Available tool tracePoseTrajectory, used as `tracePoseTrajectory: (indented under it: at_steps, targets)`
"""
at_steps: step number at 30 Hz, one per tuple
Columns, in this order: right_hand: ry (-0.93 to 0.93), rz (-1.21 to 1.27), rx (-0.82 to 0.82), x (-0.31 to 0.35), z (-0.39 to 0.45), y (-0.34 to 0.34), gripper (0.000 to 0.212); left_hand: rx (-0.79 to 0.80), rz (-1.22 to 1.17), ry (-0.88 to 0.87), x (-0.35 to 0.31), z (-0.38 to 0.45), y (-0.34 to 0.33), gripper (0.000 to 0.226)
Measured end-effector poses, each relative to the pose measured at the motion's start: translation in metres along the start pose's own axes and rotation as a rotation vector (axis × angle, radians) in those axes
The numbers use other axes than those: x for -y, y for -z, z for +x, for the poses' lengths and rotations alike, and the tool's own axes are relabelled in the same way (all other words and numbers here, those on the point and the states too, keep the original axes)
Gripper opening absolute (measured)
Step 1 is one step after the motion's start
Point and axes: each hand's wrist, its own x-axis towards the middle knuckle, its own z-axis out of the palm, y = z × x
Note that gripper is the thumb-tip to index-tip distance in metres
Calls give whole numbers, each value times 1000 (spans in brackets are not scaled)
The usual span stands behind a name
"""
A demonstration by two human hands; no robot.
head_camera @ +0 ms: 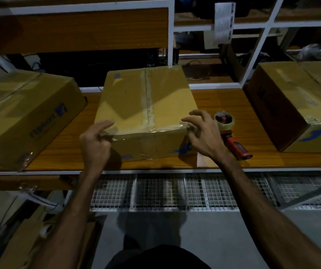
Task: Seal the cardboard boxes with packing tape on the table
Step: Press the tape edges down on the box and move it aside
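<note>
The middle cardboard box (136, 98) stands on the wooden table (223, 101), with tape down its centre seam and a clear tape strip (155, 130) along its near top edge. My left hand (95, 140) is at the box's front left corner, forefinger lying on the top and thumb pressing the tape's end, the other fingers loosely curled. My right hand (202, 133) is at the front right corner, thumb on the tape there and fingers spread above the lid. A red-handled tape dispenser (228, 131) lies on the table just right of that hand.
A second box (19, 113) sits at the left, overhanging the table's front edge. A third box (299, 101) sits at the right. White shelf posts (171, 35) rise behind. Wire mesh (165, 191) and grey floor lie below the table edge.
</note>
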Motion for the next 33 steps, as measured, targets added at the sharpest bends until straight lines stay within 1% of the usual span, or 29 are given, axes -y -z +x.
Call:
tracePoseTrajectory:
  at_steps: [2,3,6,8,10,13,15,18,20,23,29,33]
  targets:
    - [39,-12,-1,18,9,-8,39,-65,14,52,31,0,21,68]
    - [50,-9,6,28,14,-14,36,-67,24,82,46,-1,30,70]
    - [80,8,51,58,31,-32,33,21,33,125,77,-3,47,75]
    - [102,-24,81,76,42,-42,30,101,-30,123,87,-3,50,70]
    - [116,-50,112,93,50,-51,27,156,-106,101,91,-1,49,59]
    - [86,-43,176,113,60,-64,26,204,-123,20,97,4,44,53]
    - [54,-55,179,120,63,-71,24,235,-110,-81,104,7,44,52]
    - [1,-61,141,125,62,-78,21,269,-99,-222,113,9,44,52]
    - [-22,-56,120,127,60,-82,20,275,-95,-274,116,10,44,49]
    - [-54,-49,78,128,55,-90,21,284,-59,-341,123,18,43,42]
    - [-106,78,18,128,49,-98,22,301,-10,-565,129,38,47,28]
    - [-112,79,-12,129,47,-101,20,337,-7,-705,124,48,46,16]
